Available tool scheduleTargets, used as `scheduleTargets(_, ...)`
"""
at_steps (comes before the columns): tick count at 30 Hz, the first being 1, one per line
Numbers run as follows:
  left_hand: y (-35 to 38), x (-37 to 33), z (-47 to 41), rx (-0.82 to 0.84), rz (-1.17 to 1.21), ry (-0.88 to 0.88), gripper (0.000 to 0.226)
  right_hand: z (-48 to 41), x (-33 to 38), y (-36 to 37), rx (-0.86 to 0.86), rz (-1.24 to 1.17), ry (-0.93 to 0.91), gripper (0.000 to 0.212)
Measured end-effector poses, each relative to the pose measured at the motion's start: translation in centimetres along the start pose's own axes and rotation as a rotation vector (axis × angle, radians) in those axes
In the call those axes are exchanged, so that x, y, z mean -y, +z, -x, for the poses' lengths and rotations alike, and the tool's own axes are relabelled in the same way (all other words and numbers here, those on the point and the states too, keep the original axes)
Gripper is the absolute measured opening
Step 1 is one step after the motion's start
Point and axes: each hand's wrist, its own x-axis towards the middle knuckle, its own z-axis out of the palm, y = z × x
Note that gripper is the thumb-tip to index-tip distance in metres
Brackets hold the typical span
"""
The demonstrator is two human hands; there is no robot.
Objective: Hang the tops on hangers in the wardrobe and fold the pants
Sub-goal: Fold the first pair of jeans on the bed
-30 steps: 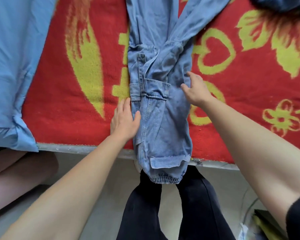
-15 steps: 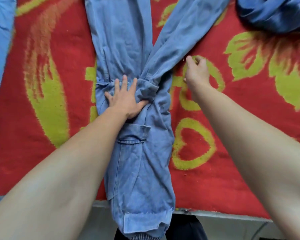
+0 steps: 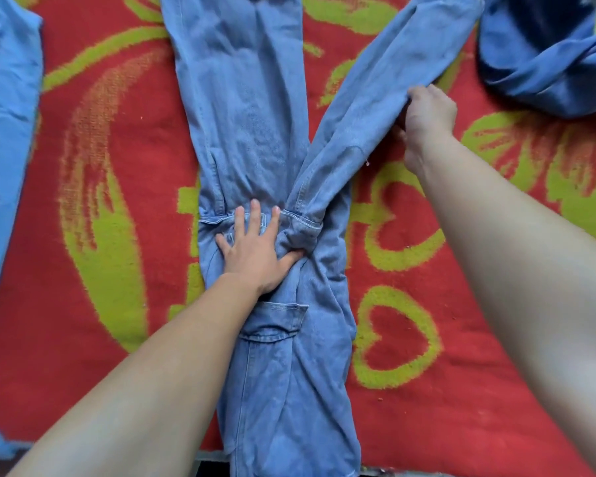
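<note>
Light blue denim pants (image 3: 252, 108) lie lengthwise on a red blanket (image 3: 111, 201) with yellow-green flowers and hearts. One leg lies straight down the middle. A second part of the denim (image 3: 386, 80) slants off to the upper right and crosses the first near the cargo pocket (image 3: 276, 321). My left hand (image 3: 255, 249) presses flat on the crossing with fingers spread. My right hand (image 3: 424, 115) grips the right edge of the slanted part, fingers curled round the cloth.
A light blue garment (image 3: 4, 132) lies along the left edge of the blanket. A darker blue crumpled garment (image 3: 551, 60) sits at the top right. The blanket's near edge runs along the bottom of the view.
My left hand moved up from beside the pants onto the crossing and stays there. My right hand travelled up and right along the slanted denim and took hold of its edge.
</note>
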Motion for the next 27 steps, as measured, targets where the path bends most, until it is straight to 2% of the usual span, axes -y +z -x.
scheduleTargets(3, -0.6, 0.1, 0.3, 0.014, -0.017, 0.022, 0.092, 1.6, 1.4, 1.1, -0.023, 0.150, -0.144, 0.023)
scheduleTargets(5, -1.6, 0.5, 0.3, 0.025, -0.013, 0.080, 0.078, 2.9, 3.2, 2.2, -0.030, 0.226, -0.267, 0.027)
scheduleTargets(7, -2.8, 1.6, 0.9, -0.024, 0.089, 0.164, 0.063, 4.0, 5.2, 4.1, -0.031, 0.293, -0.375, 0.033)
scheduleTargets(8, -3.3, 2.3, 1.5, -0.113, 0.168, 0.210, 0.057, 4.6, 6.1, 5.5, -0.024, 0.295, -0.436, 0.034)
scheduleTargets(10, -4.0, 4.4, 3.1, -0.395, 0.297, 0.269, 0.047, 5.9, 7.3, 9.3, 0.034, 0.289, -0.565, 0.032)
scheduleTargets(12, -4.0, 6.9, 4.1, -0.595, 0.361, 0.206, 0.043, 7.4, 7.6, 13.7, 0.147, 0.374, -0.656, 0.032)
scheduleTargets(13, -3.8, 8.1, 4.1, -0.589, 0.403, 0.130, 0.041, 8.2, 7.3, 15.7, 0.263, 0.429, -0.656, 0.035)
scheduleTargets(15, -3.2, 10.4, 3.5, -0.404, 0.559, -0.047, 0.036, 9.5, 5.8, 18.6, 0.490, 0.566, -0.562, 0.042)
scheduleTargets(17, -2.7, 12.1, 2.8, -0.221, 0.816, -0.168, 0.026, 10.3, 3.5, 19.5, 0.554, 0.768, -0.534, 0.038)
scheduleTargets(19, -2.9, 12.7, 2.3, -0.169, 0.931, -0.197, 0.016, 10.4, 1.1, 18.7, 0.484, 0.904, -0.532, 0.032)
scheduleTargets(20, -3.2, 12.6, 2.1, -0.169, 0.956, -0.208, 0.017, 10.3, 0.0, 17.8, 0.431, 0.933, -0.509, 0.036)
scheduleTargets(23, -5.0, 11.8, 0.9, -0.266, 1.015, -0.184, 0.045, 9.9, -2.3, 14.9, 0.267, 0.968, -0.511, 0.043)
scheduleTargets(25, -6.2, 11.1, -0.1, -0.330, 0.943, -0.102, 0.049, 9.3, -2.6, 13.7, 0.090, 0.990, -0.512, 0.048)
scheduleTargets(27, -7.1, 10.2, -1.0, -0.354, 0.809, -0.036, 0.044, 8.1, -2.2, 13.3, -0.017, 0.987, -0.412, 0.055)
